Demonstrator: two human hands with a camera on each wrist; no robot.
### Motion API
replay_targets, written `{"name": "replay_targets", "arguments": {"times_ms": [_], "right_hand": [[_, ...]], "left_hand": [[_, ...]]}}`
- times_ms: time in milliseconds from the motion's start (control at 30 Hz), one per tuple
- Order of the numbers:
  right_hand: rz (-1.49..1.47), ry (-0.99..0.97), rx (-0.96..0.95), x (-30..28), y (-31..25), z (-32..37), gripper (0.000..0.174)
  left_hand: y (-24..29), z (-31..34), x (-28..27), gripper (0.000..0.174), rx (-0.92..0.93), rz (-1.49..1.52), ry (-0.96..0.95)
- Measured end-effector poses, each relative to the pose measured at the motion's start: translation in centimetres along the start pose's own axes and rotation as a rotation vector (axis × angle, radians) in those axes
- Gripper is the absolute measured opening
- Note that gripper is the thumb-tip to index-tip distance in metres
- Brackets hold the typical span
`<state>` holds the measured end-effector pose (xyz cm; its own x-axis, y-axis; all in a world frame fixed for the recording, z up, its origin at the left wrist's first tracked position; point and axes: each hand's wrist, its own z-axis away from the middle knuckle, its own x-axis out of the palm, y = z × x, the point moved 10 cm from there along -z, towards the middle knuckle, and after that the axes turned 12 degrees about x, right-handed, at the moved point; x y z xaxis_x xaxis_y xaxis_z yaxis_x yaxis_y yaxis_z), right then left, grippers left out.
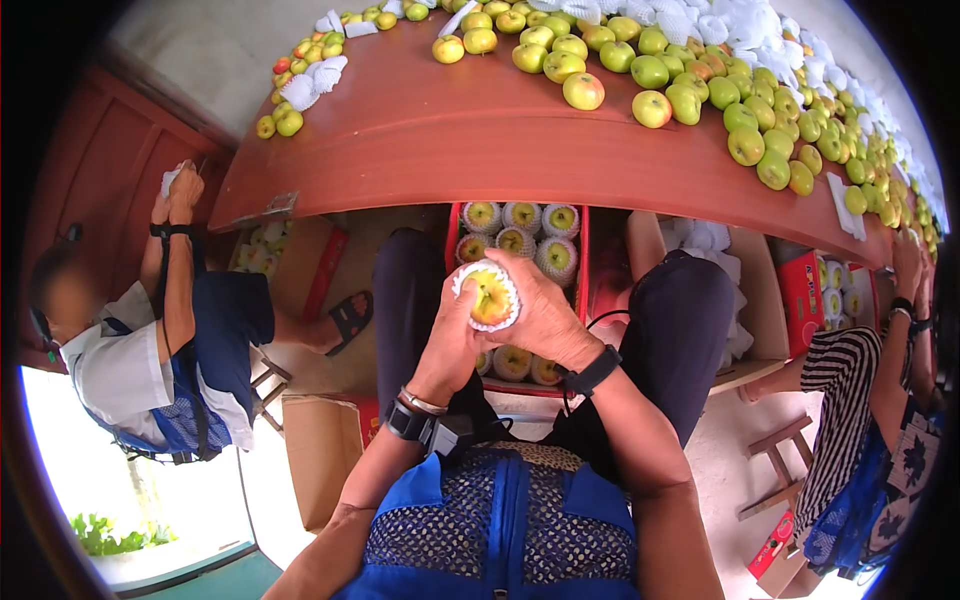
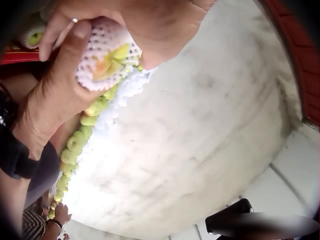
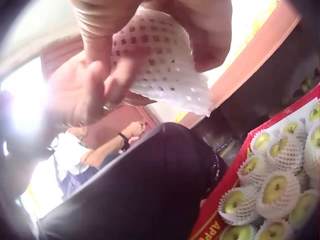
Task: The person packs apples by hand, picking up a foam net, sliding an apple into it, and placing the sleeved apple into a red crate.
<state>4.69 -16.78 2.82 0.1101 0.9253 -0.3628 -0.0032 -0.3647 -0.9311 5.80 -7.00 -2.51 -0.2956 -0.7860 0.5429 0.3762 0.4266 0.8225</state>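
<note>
Both hands hold one yellow-green apple (image 1: 492, 298) with a reddish blush, wrapped in a white foam net (image 3: 160, 75), above the lap. My left hand (image 1: 447, 345) grips it from the left, its thumb (image 2: 75, 42) lying along the net. From the right, my right hand (image 1: 545, 310) curls its fingers round the far side and edge of the net. The apple's top shows through the open end of the net. Below the hands, between the knees, stands a red-edged box (image 1: 585, 230) with rows of netted apples (image 3: 277, 190).
A reddish-brown table (image 1: 400, 140) ahead carries many loose apples (image 1: 650, 108) and white foam nets (image 1: 715, 30). Under it at right is a carton (image 1: 760, 290) of nets and a red apple box (image 1: 800, 300). Other people sit at left (image 1: 130, 340) and right (image 1: 860, 430).
</note>
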Motion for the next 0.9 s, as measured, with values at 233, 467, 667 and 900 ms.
{"name": "replay_targets", "arguments": {"times_ms": [233, 467, 667, 900], "right_hand": [[-0.525, -0.046, -0.046, -1.8, -0.3, 0.2, 0.084], [-0.654, -0.167, 0.066, -0.1, 0.5, 0.7, 0.067], [-0.448, 0.067, 0.035, -1.0, 0.6, 1.2, 0.067], [-0.206, 0.243, 0.036, -1.5, 0.7, 1.4, 0.065]], "left_hand": [[9.6, 0.2, 1.5, 0.075, 0.267, -1.056, -0.236], [5.2, 0.3, 5.0, 0.071, 0.277, -0.401, -0.35], [3.6, 0.2, 4.1, 0.07, 0.361, -0.003, -0.173], [1.4, -0.1, 2.5, 0.058, 0.383, 0.068, -0.055]]}}
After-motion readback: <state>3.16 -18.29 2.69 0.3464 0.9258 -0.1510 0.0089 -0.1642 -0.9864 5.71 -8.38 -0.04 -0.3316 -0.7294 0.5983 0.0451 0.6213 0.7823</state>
